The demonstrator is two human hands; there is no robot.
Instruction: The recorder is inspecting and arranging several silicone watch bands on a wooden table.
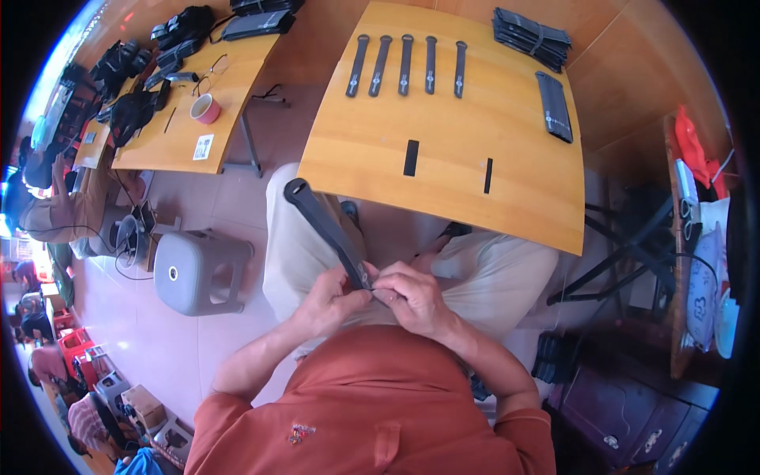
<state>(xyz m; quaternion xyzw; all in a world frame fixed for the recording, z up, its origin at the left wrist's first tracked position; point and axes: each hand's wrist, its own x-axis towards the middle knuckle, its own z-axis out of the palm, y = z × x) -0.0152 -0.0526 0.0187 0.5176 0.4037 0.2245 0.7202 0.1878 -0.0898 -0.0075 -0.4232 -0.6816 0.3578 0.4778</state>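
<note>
A black strap (321,226) with a ring-shaped hole at its far end slants up and left over my lap. My left hand (334,302) is closed around its near part, below a small pale print. Fingers and thumb of my right hand (412,297) pinch the near end, close beside the left thumb; exactly what lies between these fingertips is partly hidden. Several similar dark straps (405,66) lie in a row on the wooden table (348,146) ahead, ring ends away from me.
A flat black pouch (554,107) and a banded stack of pouches (532,39) lie at the table's right. Two black strips (411,158) mark its near part. A grey stool (198,273) stands left. Another table (178,150) holds a pink cup (205,109) and black bags.
</note>
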